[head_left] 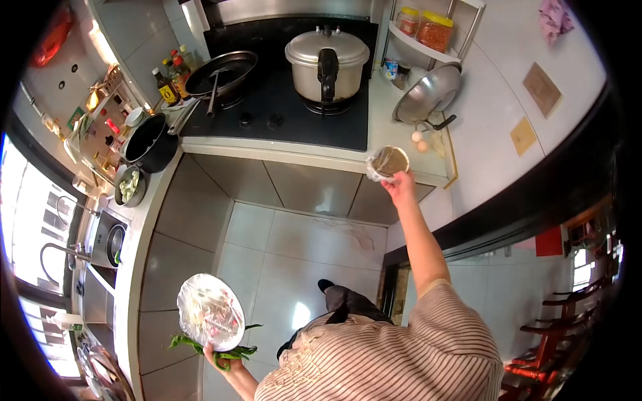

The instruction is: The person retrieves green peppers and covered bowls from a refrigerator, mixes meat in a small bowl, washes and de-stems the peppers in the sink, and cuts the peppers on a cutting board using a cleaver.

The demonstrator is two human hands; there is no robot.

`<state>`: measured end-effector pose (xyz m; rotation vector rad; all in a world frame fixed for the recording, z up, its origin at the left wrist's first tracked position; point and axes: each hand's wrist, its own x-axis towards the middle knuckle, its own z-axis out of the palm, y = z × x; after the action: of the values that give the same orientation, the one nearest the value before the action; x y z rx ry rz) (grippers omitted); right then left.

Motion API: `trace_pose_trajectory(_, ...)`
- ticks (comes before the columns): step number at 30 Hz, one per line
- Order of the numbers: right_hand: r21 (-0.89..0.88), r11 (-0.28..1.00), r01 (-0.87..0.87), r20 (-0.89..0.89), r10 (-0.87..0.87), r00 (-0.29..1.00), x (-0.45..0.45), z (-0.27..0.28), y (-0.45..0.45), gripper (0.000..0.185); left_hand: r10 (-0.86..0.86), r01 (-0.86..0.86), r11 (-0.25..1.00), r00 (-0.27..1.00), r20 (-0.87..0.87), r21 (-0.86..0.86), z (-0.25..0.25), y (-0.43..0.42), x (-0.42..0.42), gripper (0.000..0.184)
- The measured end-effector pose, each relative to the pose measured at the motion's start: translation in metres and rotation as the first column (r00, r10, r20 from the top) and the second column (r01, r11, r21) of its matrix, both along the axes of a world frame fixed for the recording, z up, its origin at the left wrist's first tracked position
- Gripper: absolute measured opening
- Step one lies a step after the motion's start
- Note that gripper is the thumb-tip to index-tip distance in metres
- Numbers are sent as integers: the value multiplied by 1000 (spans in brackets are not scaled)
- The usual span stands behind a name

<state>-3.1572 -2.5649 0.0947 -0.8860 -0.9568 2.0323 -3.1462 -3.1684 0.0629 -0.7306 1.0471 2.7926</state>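
Note:
My left hand (pixel 219 359) is closed around the rim of a white plate (pixel 239 319) wrapped in clear plastic film, tilted so its top faces the camera. Long green peppers (pixel 227 354) are gripped in the same hand, under and beside the plate. The food beneath the film is too blurred to name. Stretched forward, my right hand (pixel 401 188) pinches the edge of a small bowl (pixel 389 162) with brown contents and film over it. That bowl is by the counter's front edge, near a pair of eggs (pixel 420 142); whether it touches the counter I cannot tell.
On the black stove (pixel 274 123) stand a frying pan (pixel 224 70) and a pressure cooker (pixel 328 70). A metal wok (pixel 428 93) leans at the right corner. Along the left counter are a black pot (pixel 150 144), a bowl of pale pieces (pixel 130 186) and the sink (pixel 100 294).

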Motion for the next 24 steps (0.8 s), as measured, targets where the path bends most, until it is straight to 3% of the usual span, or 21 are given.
trace_pose_trajectory(7,16,990,137,63,-138,989,-25,-31,77,46,-54,53,997,998,26,64,20,59,-37,66)
trace_pose_trajectory(9,25,980,198,71,-199,977,-26,-45,93,35,-20,18,997,999,32,70,30,68,-39,64)
trace_pose_trajectory(10,-48,996,77,-92,-81,992,-21,-75,121,27,-14,12,997,1000,21,80,31,69,-42,61)
trace_pose_trajectory(11,-58,998,39,-101,-44,994,-18,-101,151,27,7,-9,997,1000,17,78,29,64,-44,59)
trace_pose_trajectory(13,94,995,-20,-161,35,986,-22,-74,144,35,51,-53,994,998,24,97,17,56,-50,39)
trace_pose_trajectory(14,124,990,-70,-86,81,993,-21,-69,156,42,78,-80,995,996,35,56,26,56,-49,34)
trace_pose_trajectory(15,39,999,16,51,-18,999,-11,-77,176,53,63,-67,988,997,33,139,25,50,-43,32)
trace_pose_trajectory(16,67,980,189,210,-199,957,-19,-49,149,61,102,-111,987,992,78,115,28,53,-45,32)
trace_pose_trajectory(18,419,791,445,337,-591,733,-39,4,62,64,118,-125,983,991,61,137,33,52,-47,44)
trace_pose_trajectory(20,503,767,399,351,-603,717,-44,-12,24,54,131,-140,979,989,71,146,32,39,-48,52)
trace_pose_trajectory(21,376,919,123,452,-297,841,-56,-4,-12,40,131,-143,977,988,83,159,28,27,-47,52)
trace_pose_trajectory(23,340,911,-234,482,45,875,-104,-2,-118,36,130,-141,979,988,77,145,33,37,-43,53)
trace_pose_trajectory(24,263,843,-469,471,312,825,-123,7,-180,38,131,-138,980,990,57,146,31,31,-44,53)
